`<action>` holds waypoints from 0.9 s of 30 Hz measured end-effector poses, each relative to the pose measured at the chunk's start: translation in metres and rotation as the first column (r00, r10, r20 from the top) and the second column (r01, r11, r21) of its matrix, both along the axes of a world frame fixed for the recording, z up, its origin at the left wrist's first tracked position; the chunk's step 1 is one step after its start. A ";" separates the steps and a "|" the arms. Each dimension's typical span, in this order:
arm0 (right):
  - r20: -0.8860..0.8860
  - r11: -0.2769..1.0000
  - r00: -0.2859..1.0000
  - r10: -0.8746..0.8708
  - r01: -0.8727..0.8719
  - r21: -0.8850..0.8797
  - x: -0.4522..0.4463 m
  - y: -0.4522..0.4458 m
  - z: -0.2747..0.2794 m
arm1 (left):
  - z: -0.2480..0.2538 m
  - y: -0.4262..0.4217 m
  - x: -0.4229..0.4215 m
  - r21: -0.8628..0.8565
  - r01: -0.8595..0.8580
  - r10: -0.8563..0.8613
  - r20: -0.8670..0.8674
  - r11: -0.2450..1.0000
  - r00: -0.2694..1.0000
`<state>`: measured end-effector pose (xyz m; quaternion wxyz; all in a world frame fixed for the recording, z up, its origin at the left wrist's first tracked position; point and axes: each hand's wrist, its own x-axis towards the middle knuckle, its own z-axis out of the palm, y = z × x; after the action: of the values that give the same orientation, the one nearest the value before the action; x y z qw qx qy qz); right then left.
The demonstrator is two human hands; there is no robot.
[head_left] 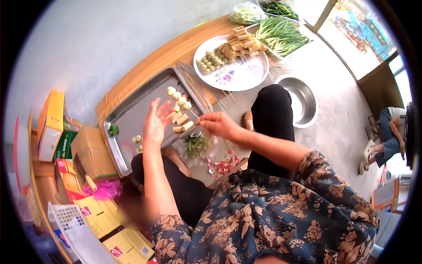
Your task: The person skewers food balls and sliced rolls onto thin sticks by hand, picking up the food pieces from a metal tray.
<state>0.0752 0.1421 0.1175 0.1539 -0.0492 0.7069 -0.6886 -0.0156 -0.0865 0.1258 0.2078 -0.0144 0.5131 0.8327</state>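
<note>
My right hand (218, 125) pinches the bare end of a thin skewer (194, 115). Several pale round balls (179, 96) are threaded along its far part, over the metal tray (140, 105). Fingers spread and palm turned up, my left hand (155, 121) is held above the tray, just left of the skewer, holding nothing. Cut tan rolls (183, 126) lie between the hands, near the tray's right side. More small balls (137, 139) and a green leafy sprig (114, 130) rest in the tray.
A round white platter (239, 81) bears stacked rolls and green balls, with scallions (281, 37) beyond. Loose skewers (193, 81) lie beside the tray. A steel basin (310, 103) stands on the floor. Boxes (94, 152) crowd the left. Another person (389, 132) sits far right.
</note>
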 end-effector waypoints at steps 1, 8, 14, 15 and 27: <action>0.069 0.999 0.998 -0.010 0.012 -0.033 -0.009 0.009 0.006 | 0.000 -0.002 -0.001 -0.076 -0.002 0.001 -0.021 0.997 1.000; 0.024 0.975 0.996 -0.087 0.080 0.206 -0.081 0.071 0.028 | 0.002 0.001 0.003 -0.165 -0.052 0.037 -0.096 0.985 0.995; 0.009 0.834 0.964 -0.265 0.224 0.504 -0.135 0.118 -0.002 | 0.004 0.000 0.003 -0.170 -0.059 0.042 -0.101 0.984 0.994; -0.025 0.801 0.960 -0.278 0.246 0.546 -0.142 0.122 -0.005 | 0.005 0.001 0.004 -0.177 -0.058 0.042 -0.092 0.983 0.995; -0.256 0.448 0.888 -0.383 0.421 0.789 -0.198 0.160 -0.084 | 0.000 0.004 0.002 -0.192 -0.025 0.005 -0.104 0.981 0.995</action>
<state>-0.1224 0.3021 0.0331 -0.0229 0.1833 0.9393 -0.2893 -0.0136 -0.0829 0.1255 0.1723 0.0043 0.6014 0.7801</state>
